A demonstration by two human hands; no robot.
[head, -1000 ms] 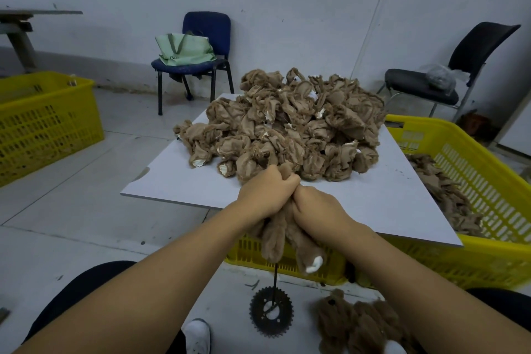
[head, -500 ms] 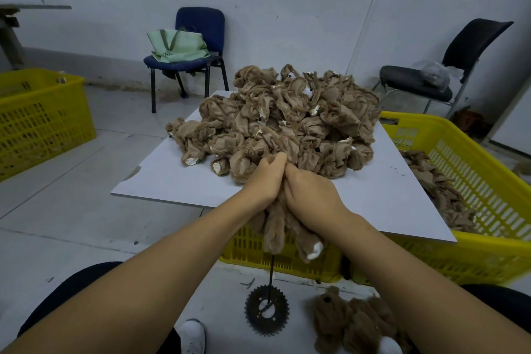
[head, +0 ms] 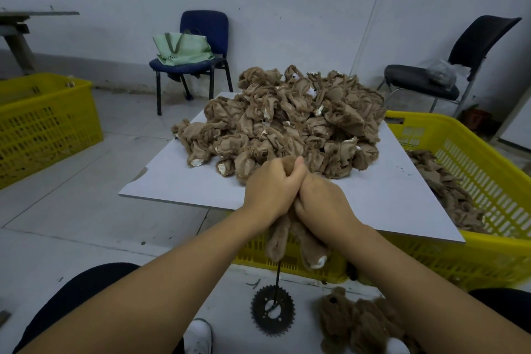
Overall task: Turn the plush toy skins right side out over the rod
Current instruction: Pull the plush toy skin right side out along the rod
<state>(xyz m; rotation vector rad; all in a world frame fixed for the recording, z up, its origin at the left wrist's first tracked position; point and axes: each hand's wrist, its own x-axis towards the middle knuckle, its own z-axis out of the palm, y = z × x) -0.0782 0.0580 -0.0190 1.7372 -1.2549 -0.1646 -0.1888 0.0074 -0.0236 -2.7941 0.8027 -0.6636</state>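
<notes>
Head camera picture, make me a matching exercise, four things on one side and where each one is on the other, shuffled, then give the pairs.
Things:
1. pale green tote bag
2. heap of inside-out tan plush skins
3. black toothed metal gear disc
4. fluffy brown plush skin

Places:
A. on the floor at the thin black rod's foot
B. on the blue chair
C. in the grip of both hands
D. on the white board

Pairs: 1-B, 2-D, 3-A, 4-C
</notes>
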